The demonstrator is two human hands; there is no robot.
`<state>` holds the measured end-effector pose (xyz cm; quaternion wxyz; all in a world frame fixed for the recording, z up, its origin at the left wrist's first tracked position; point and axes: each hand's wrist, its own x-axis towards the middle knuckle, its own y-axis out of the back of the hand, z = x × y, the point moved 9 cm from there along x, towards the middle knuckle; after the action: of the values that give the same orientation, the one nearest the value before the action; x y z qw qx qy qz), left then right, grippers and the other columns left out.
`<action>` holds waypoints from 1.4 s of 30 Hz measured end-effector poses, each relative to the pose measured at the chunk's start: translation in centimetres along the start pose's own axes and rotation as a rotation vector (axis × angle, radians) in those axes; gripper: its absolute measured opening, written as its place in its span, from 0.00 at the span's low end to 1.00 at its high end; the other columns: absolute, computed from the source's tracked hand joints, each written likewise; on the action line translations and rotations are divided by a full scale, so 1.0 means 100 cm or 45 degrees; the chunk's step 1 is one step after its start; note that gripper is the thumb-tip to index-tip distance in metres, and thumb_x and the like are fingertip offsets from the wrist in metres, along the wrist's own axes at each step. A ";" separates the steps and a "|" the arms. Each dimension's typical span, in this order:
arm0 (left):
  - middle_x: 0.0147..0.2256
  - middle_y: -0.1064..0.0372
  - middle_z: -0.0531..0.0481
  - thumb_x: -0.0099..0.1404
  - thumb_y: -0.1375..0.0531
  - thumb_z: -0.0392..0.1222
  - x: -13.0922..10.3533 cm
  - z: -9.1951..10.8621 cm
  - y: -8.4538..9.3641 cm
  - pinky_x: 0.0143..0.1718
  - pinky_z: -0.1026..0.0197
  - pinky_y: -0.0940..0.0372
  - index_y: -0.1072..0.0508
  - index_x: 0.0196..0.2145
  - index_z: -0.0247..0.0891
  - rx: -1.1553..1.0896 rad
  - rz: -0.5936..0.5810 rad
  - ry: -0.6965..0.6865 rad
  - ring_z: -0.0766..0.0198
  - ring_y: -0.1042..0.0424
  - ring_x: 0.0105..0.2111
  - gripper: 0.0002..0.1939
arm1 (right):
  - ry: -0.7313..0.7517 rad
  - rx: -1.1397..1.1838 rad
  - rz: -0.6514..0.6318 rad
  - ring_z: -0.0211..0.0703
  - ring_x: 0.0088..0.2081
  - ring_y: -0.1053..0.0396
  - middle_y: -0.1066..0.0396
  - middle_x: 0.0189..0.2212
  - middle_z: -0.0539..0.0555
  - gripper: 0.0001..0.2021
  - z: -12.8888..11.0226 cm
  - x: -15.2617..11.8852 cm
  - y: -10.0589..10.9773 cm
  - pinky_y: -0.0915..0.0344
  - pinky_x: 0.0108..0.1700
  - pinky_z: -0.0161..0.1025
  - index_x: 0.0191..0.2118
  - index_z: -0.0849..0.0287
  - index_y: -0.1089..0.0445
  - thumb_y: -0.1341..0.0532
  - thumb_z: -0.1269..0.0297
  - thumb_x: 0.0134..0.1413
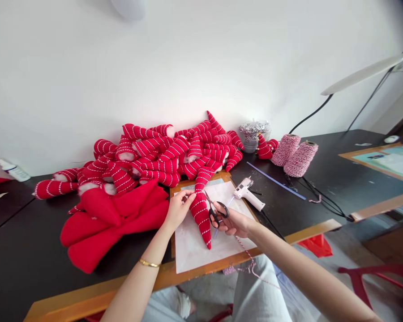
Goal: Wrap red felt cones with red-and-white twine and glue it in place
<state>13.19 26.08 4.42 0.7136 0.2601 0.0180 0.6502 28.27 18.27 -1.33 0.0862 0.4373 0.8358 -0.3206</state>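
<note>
A red felt cone (200,214) wound with red-and-white twine lies on the white paper (188,250), its pointed end towards me. At its narrowed middle, my left hand (180,208) pinches from the left side. Whether its fingertips grip the felt or a bit of twine is too small to tell. My right hand (233,219) holds black-handled scissors (224,210) by the finger loops, with the blades pointing up and left at that same spot on the cone. A loose length of twine (243,245) hangs below my right hand over the table edge.
Several twine-wound red cones (174,150) are heaped behind, beside plain red felt pieces (121,219). A white glue gun (248,193) lies right of the paper. Farther right are two twine spools (301,159), a blue-violet stick (277,181), a tinsel-filled container (254,134) and a lamp (364,74).
</note>
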 end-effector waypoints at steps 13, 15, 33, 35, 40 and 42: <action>0.36 0.21 0.46 0.64 0.40 0.55 -0.001 0.001 0.000 0.32 0.60 0.33 0.22 0.38 0.38 0.019 0.001 -0.004 0.58 0.27 0.31 0.17 | -0.039 0.047 0.092 0.27 0.16 0.49 0.37 0.24 0.49 0.28 -0.003 0.008 0.005 0.64 0.13 0.24 0.32 0.62 0.35 0.49 0.39 0.66; 0.36 0.21 0.46 0.65 0.40 0.55 0.000 0.001 0.000 0.33 0.60 0.33 0.22 0.38 0.38 0.029 0.000 -0.012 0.59 0.27 0.32 0.17 | -0.036 0.041 0.100 0.27 0.16 0.50 0.37 0.23 0.49 0.28 -0.004 0.009 0.006 0.65 0.13 0.24 0.31 0.62 0.36 0.49 0.38 0.66; 0.36 0.21 0.47 0.66 0.41 0.53 -0.001 0.005 -0.001 0.36 0.59 0.32 0.23 0.37 0.39 0.045 -0.012 -0.046 0.58 0.25 0.33 0.15 | 0.166 -0.050 0.110 0.24 0.16 0.63 0.42 0.20 0.44 0.28 -0.014 0.013 0.008 0.70 0.16 0.26 0.29 0.60 0.40 0.36 0.36 0.53; 0.36 0.21 0.47 0.66 0.41 0.53 -0.001 0.006 -0.001 0.36 0.59 0.33 0.23 0.37 0.39 0.050 -0.012 -0.050 0.58 0.26 0.33 0.15 | 0.224 -0.105 0.135 0.24 0.16 0.64 0.45 0.19 0.42 0.31 -0.015 0.013 0.009 0.68 0.16 0.27 0.27 0.59 0.42 0.35 0.33 0.47; 0.37 0.22 0.47 0.66 0.41 0.52 -0.002 0.003 -0.001 0.36 0.58 0.33 0.23 0.37 0.39 0.053 -0.007 -0.024 0.59 0.26 0.32 0.14 | 0.448 -0.491 0.487 0.27 0.16 0.55 0.39 0.20 0.46 0.30 -0.045 0.009 0.040 0.59 0.16 0.29 0.26 0.59 0.38 0.39 0.31 0.49; 0.36 0.22 0.47 0.66 0.41 0.52 -0.002 0.003 0.000 0.36 0.58 0.33 0.23 0.37 0.39 0.055 0.013 -0.020 0.59 0.26 0.32 0.14 | 0.517 -0.602 0.625 0.29 0.16 0.49 0.38 0.19 0.46 0.23 -0.070 0.009 0.062 0.54 0.17 0.29 0.25 0.59 0.35 0.32 0.43 0.49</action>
<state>13.26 25.73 4.66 0.7047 0.2806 0.0252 0.6511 33.55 25.71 0.91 0.0916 0.6466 0.7573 0.0037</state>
